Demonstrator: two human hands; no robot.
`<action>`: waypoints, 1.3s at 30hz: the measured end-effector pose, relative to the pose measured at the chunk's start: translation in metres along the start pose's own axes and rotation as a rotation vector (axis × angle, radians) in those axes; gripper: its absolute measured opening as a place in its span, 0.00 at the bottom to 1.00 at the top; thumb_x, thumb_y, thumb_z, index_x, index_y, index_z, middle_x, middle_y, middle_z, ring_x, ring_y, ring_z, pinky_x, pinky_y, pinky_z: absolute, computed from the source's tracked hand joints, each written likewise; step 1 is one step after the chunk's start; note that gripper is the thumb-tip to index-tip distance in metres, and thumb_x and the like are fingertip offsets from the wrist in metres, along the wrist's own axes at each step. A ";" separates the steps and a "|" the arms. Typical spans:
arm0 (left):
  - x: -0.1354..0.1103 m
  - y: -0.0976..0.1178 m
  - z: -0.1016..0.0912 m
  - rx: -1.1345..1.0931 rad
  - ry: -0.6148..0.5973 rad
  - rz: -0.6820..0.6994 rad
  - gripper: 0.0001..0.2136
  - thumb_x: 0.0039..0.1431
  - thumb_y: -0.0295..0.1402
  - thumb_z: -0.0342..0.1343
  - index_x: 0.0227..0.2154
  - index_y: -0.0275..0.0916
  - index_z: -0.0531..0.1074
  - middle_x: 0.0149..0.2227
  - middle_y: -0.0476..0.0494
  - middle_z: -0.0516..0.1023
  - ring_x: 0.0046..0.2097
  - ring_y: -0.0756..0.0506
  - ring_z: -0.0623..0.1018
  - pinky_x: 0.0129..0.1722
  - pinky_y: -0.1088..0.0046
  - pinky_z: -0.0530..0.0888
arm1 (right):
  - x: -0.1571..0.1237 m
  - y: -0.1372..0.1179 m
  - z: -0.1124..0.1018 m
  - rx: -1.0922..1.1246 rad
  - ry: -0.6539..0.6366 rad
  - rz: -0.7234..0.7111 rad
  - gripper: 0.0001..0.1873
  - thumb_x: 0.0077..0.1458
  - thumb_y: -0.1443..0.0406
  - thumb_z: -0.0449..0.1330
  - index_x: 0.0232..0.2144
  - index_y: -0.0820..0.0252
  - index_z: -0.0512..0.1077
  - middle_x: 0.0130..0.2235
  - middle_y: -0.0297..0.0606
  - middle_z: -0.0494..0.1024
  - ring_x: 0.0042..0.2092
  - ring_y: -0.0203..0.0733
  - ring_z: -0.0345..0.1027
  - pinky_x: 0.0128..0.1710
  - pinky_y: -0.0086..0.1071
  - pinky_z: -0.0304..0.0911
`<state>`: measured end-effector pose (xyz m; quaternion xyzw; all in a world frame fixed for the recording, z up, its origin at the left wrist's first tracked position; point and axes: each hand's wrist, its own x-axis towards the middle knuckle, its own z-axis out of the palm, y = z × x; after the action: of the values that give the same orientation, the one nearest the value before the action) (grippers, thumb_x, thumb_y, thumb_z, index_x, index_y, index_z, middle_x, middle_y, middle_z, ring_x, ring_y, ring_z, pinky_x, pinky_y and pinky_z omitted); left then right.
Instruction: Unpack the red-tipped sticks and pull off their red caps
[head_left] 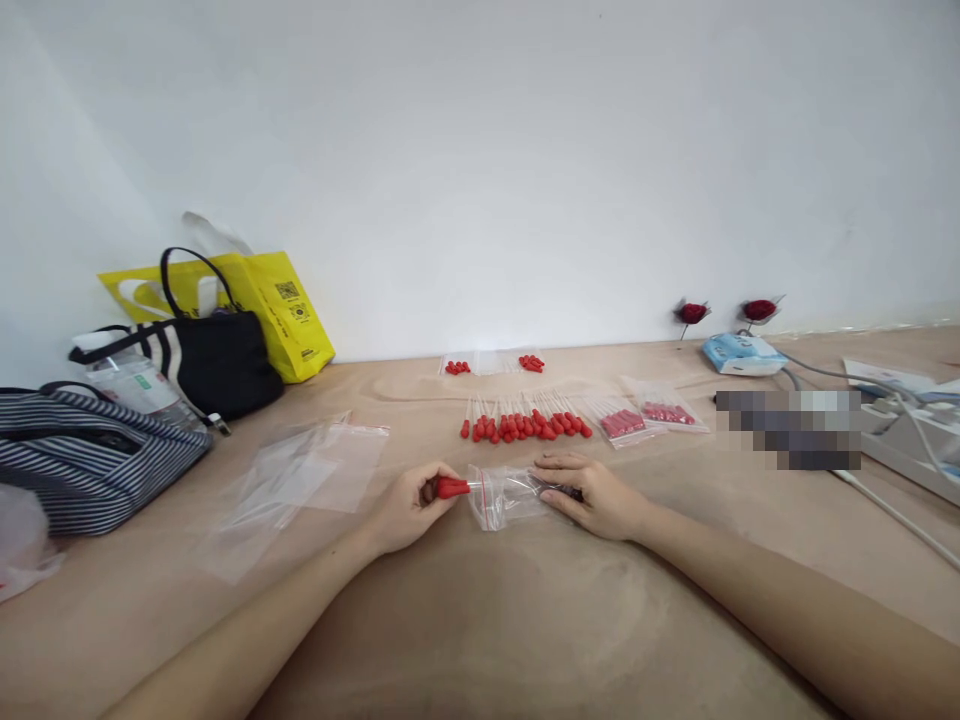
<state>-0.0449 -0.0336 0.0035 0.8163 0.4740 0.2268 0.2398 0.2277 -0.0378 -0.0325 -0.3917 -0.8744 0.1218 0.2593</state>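
My left hand (412, 508) is closed around a few red-tipped sticks (452, 487), their red heads by the fingertips. The thin stems point right and meet the red-striped mouth of a clear zip bag (491, 503); how far they go inside is hard to see. Over the far end of that bag lies my right hand (592, 495), fingers closed on the plastic. Just beyond my hands, a row of loose red-tipped sticks (525, 425) lies with heads toward me. Two filled zip bags (624, 424) of red-headed sticks rest to its right.
Flat clear zip bags (300, 470) lie spread at left. Behind them stand a striped bag (97, 460), a black bag (225, 365) and a yellow bag (292, 310). Another filled bag (495, 362) lies near the wall. At right are a tissue pack (742, 354), red flowers (760, 309) and cables (900, 510).
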 end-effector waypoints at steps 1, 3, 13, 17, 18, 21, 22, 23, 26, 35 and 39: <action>-0.003 -0.003 -0.003 0.023 -0.004 -0.006 0.08 0.50 0.32 0.49 0.31 0.37 0.69 0.27 0.49 0.71 0.27 0.51 0.67 0.27 0.77 0.64 | 0.000 0.000 0.000 0.001 -0.003 0.000 0.21 0.56 0.57 0.48 0.49 0.57 0.65 0.50 0.41 0.68 0.53 0.42 0.58 0.52 0.39 0.57; -0.008 -0.006 -0.007 0.048 -0.021 -0.001 0.08 0.49 0.30 0.48 0.32 0.37 0.69 0.30 0.48 0.71 0.30 0.51 0.69 0.29 0.76 0.66 | 0.000 0.000 0.000 0.005 -0.001 -0.001 0.21 0.56 0.57 0.48 0.49 0.57 0.66 0.50 0.42 0.68 0.53 0.43 0.59 0.52 0.39 0.56; 0.005 0.021 -0.015 0.208 -0.164 0.033 0.11 0.46 0.37 0.52 0.32 0.38 0.70 0.33 0.45 0.72 0.34 0.47 0.70 0.34 0.74 0.66 | 0.000 0.000 0.000 0.009 0.012 -0.014 0.20 0.55 0.58 0.48 0.48 0.58 0.66 0.50 0.42 0.68 0.53 0.44 0.59 0.52 0.41 0.56; 0.018 0.030 -0.020 0.269 -0.326 -0.082 0.04 0.42 0.33 0.53 0.21 0.38 0.70 0.21 0.52 0.69 0.24 0.51 0.67 0.22 0.78 0.60 | 0.000 -0.001 0.000 0.011 0.025 -0.022 0.19 0.55 0.59 0.49 0.48 0.56 0.66 0.49 0.42 0.68 0.52 0.43 0.59 0.52 0.40 0.57; 0.019 0.029 -0.024 0.260 -0.367 -0.119 0.03 0.40 0.32 0.54 0.20 0.38 0.70 0.19 0.53 0.68 0.22 0.51 0.66 0.21 0.79 0.59 | 0.000 -0.001 0.000 0.010 0.025 -0.020 0.19 0.55 0.59 0.49 0.48 0.56 0.66 0.49 0.42 0.69 0.52 0.43 0.59 0.52 0.40 0.57; 0.019 0.021 -0.045 0.198 -0.439 -0.274 0.01 0.34 0.30 0.57 0.16 0.39 0.72 0.15 0.54 0.67 0.19 0.52 0.65 0.19 0.79 0.57 | 0.000 0.000 0.000 0.001 0.015 -0.011 0.20 0.55 0.58 0.48 0.48 0.57 0.66 0.49 0.42 0.69 0.53 0.43 0.59 0.52 0.40 0.57; 0.018 0.016 -0.054 0.171 -0.466 -0.330 0.02 0.33 0.30 0.58 0.15 0.39 0.72 0.14 0.54 0.68 0.19 0.52 0.65 0.19 0.79 0.57 | 0.000 0.000 0.000 -0.002 0.010 -0.009 0.20 0.55 0.58 0.48 0.48 0.57 0.66 0.50 0.42 0.68 0.53 0.43 0.58 0.52 0.40 0.57; 0.017 0.010 -0.063 0.140 -0.493 -0.383 0.02 0.33 0.30 0.59 0.15 0.39 0.72 0.14 0.53 0.68 0.18 0.52 0.65 0.19 0.79 0.58 | 0.000 0.000 0.000 -0.006 0.007 -0.008 0.20 0.55 0.58 0.48 0.48 0.57 0.66 0.50 0.42 0.68 0.53 0.43 0.58 0.52 0.40 0.56; 0.019 -0.011 -0.085 -0.017 -0.522 -0.531 0.08 0.32 0.35 0.62 0.17 0.37 0.72 0.15 0.52 0.69 0.19 0.52 0.67 0.20 0.79 0.61 | 0.000 0.000 0.000 -0.013 0.006 -0.018 0.20 0.56 0.58 0.48 0.48 0.58 0.67 0.50 0.43 0.68 0.53 0.43 0.58 0.52 0.40 0.56; 0.089 -0.017 -0.044 -0.316 -0.049 -0.679 0.17 0.30 0.39 0.66 0.18 0.34 0.65 0.16 0.54 0.66 0.21 0.55 0.66 0.23 0.80 0.67 | 0.000 0.000 0.000 -0.004 0.023 -0.028 0.19 0.55 0.59 0.48 0.47 0.57 0.67 0.49 0.43 0.68 0.52 0.43 0.59 0.52 0.40 0.57; 0.113 -0.016 -0.022 -0.276 -0.004 -0.684 0.17 0.32 0.39 0.65 0.16 0.34 0.64 0.14 0.54 0.66 0.20 0.55 0.66 0.23 0.80 0.67 | 0.000 0.001 0.000 0.000 0.024 -0.030 0.19 0.55 0.58 0.49 0.47 0.57 0.67 0.49 0.42 0.68 0.52 0.43 0.59 0.52 0.40 0.57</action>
<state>-0.0178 0.0771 0.0272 0.5711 0.6840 0.1938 0.4104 0.2279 -0.0370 -0.0332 -0.3801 -0.8769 0.1133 0.2716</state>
